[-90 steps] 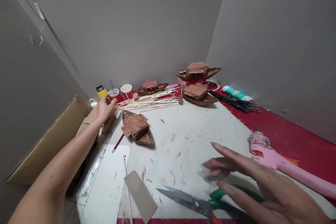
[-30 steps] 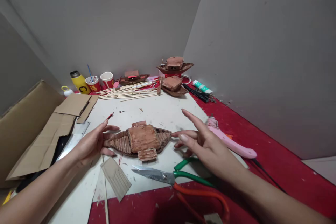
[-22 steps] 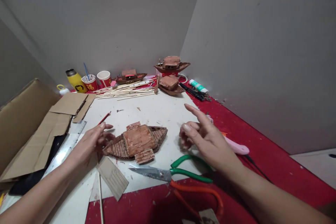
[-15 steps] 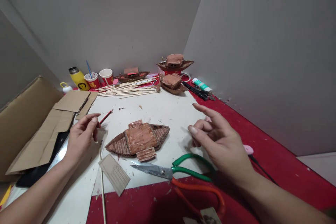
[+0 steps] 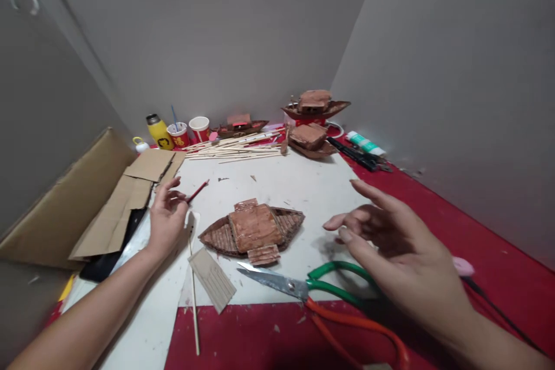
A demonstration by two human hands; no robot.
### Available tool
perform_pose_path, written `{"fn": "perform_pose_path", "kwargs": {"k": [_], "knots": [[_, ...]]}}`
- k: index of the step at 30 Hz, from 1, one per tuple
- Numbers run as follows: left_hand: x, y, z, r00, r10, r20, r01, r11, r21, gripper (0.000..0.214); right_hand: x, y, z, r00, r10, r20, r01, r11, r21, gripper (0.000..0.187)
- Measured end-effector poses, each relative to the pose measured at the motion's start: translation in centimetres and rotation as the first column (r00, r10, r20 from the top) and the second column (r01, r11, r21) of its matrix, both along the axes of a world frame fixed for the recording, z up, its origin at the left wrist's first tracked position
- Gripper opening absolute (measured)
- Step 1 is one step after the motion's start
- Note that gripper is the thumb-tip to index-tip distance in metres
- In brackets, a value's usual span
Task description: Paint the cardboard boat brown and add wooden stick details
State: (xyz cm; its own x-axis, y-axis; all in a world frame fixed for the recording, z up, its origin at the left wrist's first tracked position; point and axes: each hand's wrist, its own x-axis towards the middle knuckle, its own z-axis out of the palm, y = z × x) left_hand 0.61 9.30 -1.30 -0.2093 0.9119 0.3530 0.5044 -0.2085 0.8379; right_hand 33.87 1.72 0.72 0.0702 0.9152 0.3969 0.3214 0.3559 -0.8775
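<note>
A brown model boat (image 5: 254,231) made of cardboard lies in the middle of the white board (image 5: 299,185). My left hand (image 5: 167,217) rests left of the boat, its fingertips pinched at the near end of a red pencil (image 5: 198,190). My right hand (image 5: 390,243) hovers to the right of the boat with its fingers spread and nothing in it. Under it lie large scissors (image 5: 277,280) with green and orange handles, blades pointing left. A small ribbed cardboard piece (image 5: 212,278) and a thin wooden skewer (image 5: 193,300) lie in front of the left hand.
Flat cardboard sheets (image 5: 130,196) and a cardboard box (image 5: 56,208) sit on the left. At the back are a skewer bundle (image 5: 234,150), two paper cups (image 5: 179,134), a yellow bottle (image 5: 157,130), three more boats (image 5: 314,105), a glue tube (image 5: 364,143), and a pink tool (image 5: 462,266) behind my right hand.
My left hand let go of the boat's left end and moved up-left to the red pencil. My right hand drew back from the boat's right end, staying open.
</note>
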Motion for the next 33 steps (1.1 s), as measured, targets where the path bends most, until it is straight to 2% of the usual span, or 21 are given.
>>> {"fn": "perform_pose_path", "kwargs": {"k": [5,9,15,20,24,29,33], "knots": [[-0.6,0.5,-0.9,0.993,0.007,-0.116,-0.007,1.0,-0.003,0.044,0.0,-0.1,-0.4,0.998,-0.025,0.065,0.024,0.999,0.028,0.056],[-1.1,0.8,-1.4,0.968,-0.053,-0.246,0.038,0.997,-0.065,0.043,0.2,-0.2,-0.8,0.988,0.0,0.154,-0.002,1.0,0.013,0.055],[-1.4,1.0,-1.4,0.89,-0.141,-0.433,0.107,0.989,-0.101,0.037,0.5,-0.4,-1.3,0.962,0.013,0.274,-0.028,0.998,0.051,0.053],[-1.2,1.0,-1.2,0.854,-0.171,-0.492,0.141,0.985,-0.098,0.033,0.6,-0.7,-1.0,0.953,0.024,0.303,-0.046,0.997,0.066,0.052],[-1.5,1.1,-0.4,0.853,-0.136,-0.504,0.106,0.99,-0.088,0.038,0.5,-1.5,-0.6,0.956,0.025,0.293,-0.046,0.997,0.063,0.053],[-3.3,1.7,1.6,0.854,-0.047,-0.519,0.015,0.998,-0.066,0.042,0.8,-2.1,-0.4,0.952,-0.009,0.304,-0.001,0.999,0.032,0.051],[-4.7,2.3,2.2,0.838,0.008,-0.546,-0.049,0.997,-0.061,0.039,0.9,-1.7,-0.4,0.935,0.042,0.353,-0.068,0.996,0.063,0.048]]}}
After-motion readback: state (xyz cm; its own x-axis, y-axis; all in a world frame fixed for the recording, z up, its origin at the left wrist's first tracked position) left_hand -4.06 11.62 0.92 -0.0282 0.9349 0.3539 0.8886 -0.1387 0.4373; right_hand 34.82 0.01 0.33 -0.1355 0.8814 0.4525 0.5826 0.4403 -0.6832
